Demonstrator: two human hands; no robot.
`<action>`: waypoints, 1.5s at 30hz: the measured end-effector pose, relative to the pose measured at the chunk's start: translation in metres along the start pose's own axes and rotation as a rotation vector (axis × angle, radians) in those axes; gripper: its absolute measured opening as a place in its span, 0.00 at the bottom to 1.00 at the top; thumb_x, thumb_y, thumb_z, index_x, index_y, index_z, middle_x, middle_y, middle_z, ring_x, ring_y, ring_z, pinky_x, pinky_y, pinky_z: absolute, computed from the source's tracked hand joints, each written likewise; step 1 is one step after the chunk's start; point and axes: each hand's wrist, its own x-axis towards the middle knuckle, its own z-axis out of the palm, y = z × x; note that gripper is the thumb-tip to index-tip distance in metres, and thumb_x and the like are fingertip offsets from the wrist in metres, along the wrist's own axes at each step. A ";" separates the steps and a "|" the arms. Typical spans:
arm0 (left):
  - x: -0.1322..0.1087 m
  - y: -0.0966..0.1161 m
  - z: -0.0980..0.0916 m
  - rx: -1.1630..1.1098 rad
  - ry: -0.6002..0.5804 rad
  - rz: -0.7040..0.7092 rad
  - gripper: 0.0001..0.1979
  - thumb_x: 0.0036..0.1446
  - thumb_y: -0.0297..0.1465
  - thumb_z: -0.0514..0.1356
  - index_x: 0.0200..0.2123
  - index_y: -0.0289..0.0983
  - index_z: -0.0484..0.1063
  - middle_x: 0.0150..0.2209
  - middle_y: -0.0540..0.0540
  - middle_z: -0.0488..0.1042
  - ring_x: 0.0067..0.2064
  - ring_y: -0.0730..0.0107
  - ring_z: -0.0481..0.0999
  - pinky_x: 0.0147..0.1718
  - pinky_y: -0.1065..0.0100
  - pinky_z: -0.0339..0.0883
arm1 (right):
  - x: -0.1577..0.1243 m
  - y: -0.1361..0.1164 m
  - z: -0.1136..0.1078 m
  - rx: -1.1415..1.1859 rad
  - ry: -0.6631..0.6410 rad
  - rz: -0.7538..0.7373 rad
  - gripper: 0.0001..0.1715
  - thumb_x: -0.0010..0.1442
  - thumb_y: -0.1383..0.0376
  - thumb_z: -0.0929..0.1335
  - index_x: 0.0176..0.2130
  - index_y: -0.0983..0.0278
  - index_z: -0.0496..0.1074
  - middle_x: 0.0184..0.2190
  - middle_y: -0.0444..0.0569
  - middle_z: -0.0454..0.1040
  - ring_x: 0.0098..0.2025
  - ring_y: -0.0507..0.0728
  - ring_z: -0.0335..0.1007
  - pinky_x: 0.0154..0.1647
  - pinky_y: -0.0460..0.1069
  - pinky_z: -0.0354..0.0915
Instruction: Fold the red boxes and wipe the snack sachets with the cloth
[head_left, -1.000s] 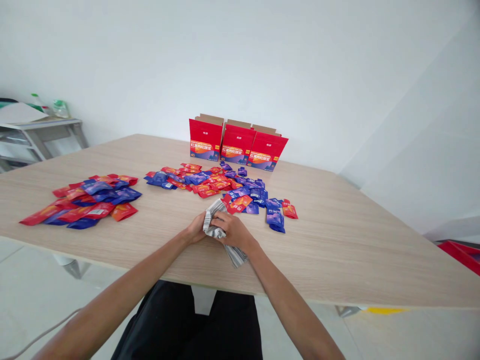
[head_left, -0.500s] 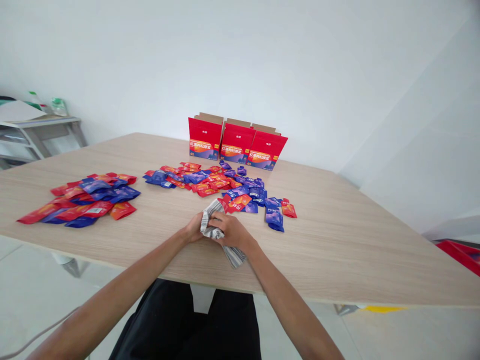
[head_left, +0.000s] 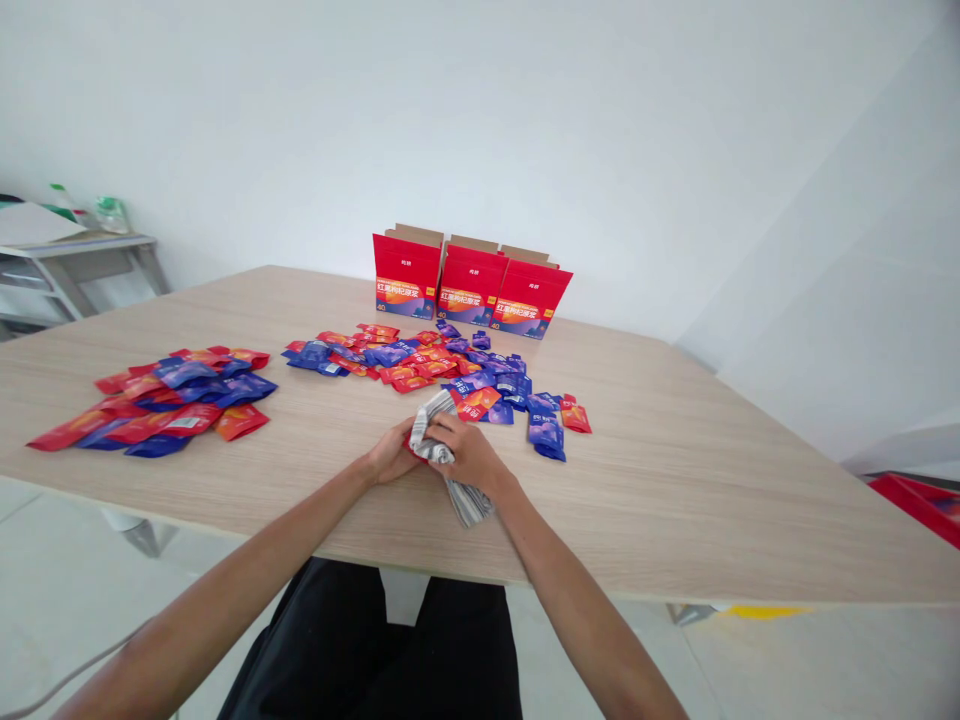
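My right hand is closed on a grey-and-white striped cloth, whose loose end hangs toward the table's front edge. Against the cloth, my left hand is closed round a pouch, of which only a thin red edge shows; the cloth covers the rest. Just beyond my hands lies a loose spread of red and blue pouches. Off to the left is a second, stacked pile of the same pouches.
Three red cartons with raised flaps stand side by side at the back of the wooden table. A few pouches lie at the spread's right end. A side desk is at the far left, a red box at the right edge.
My hands have shifted slightly right with the cloth. A red edge of the pouch now shows beside my left fingers. The piles and cartons stay as they were.
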 end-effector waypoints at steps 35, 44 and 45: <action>-0.003 0.002 0.002 -0.025 -0.008 0.046 0.10 0.66 0.29 0.59 0.36 0.30 0.79 0.33 0.40 0.82 0.32 0.63 0.80 0.36 0.66 0.74 | 0.000 0.001 0.000 0.011 0.064 0.046 0.16 0.60 0.70 0.73 0.49 0.60 0.76 0.49 0.53 0.75 0.51 0.61 0.75 0.51 0.54 0.73; -0.004 0.011 0.002 -0.021 0.024 0.065 0.10 0.67 0.28 0.59 0.35 0.30 0.79 0.33 0.40 0.81 0.32 0.66 0.79 0.35 0.68 0.74 | 0.003 -0.005 -0.001 0.102 0.080 -0.053 0.16 0.61 0.68 0.72 0.50 0.60 0.77 0.50 0.53 0.75 0.52 0.61 0.74 0.51 0.54 0.72; -0.004 0.010 0.002 -0.005 -0.002 0.082 0.08 0.65 0.27 0.63 0.35 0.30 0.79 0.34 0.41 0.82 0.33 0.67 0.79 0.36 0.69 0.74 | 0.002 -0.002 -0.004 0.107 0.122 -0.040 0.15 0.61 0.68 0.72 0.49 0.60 0.77 0.49 0.53 0.75 0.52 0.61 0.74 0.52 0.54 0.72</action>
